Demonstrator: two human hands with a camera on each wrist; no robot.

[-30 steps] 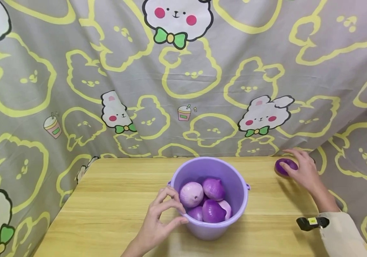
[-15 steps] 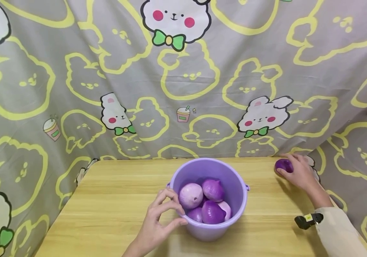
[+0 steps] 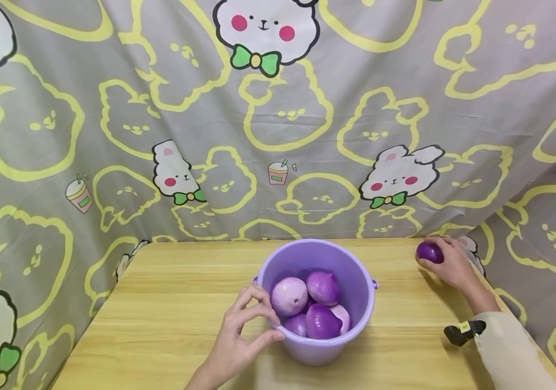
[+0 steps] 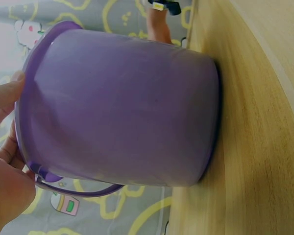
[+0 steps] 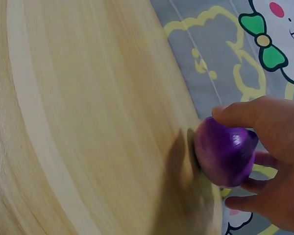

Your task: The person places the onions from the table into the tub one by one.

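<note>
My left hand [image 3: 239, 333] holds the near left rim of a purple bucket [image 3: 316, 355], thumb at the front and curled fingers along the side. Several onions, pale lilac and deep purple, lie inside; one pale onion [image 3: 289, 296] leans against the left wall. In the left wrist view the bucket [image 4: 122, 107] stands upright on the table, its handle hanging down one side. At the back right of the table my right hand [image 3: 453, 264] grips a dark purple onion [image 3: 429, 252]. The right wrist view shows this onion [image 5: 224, 152] between thumb and fingers, close at the tabletop.
The bucket stands on a light wooden table [image 3: 175, 303]. A grey curtain [image 3: 229, 124] printed with yellow outlines and white rabbits hangs behind the table's back edge and along both sides. A black device [image 3: 464, 331] is strapped to the right wrist.
My right hand has closed round the purple onion at the back right, and the onion has turned in its fingers. The left hand and the bucket stay in place.
</note>
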